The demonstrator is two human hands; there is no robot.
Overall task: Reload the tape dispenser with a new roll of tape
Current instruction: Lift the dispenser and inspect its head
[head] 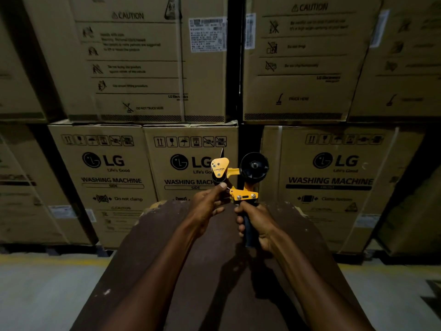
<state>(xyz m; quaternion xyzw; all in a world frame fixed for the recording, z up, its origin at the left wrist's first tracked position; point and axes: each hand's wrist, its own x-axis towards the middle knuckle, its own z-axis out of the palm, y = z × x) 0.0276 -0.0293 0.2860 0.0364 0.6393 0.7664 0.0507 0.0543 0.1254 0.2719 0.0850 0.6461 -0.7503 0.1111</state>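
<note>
A yellow and black tape dispenser (238, 180) is held upright above a dark brown table (167, 247). My right hand (256, 222) grips its black handle from below. My left hand (210, 204) pinches the front end by the black roller under the yellow flap, thumb on top. The black spool hub (254, 166) at the upper right carries no roll. A thin blade tip sticks up above the yellow flap. No tape roll is in view.
Stacked cardboard washing machine boxes (191, 163) form a wall right behind the table. A grey floor (47, 290) with a yellow line lies on both sides. A dark gap (235, 58) runs between the upper box stacks.
</note>
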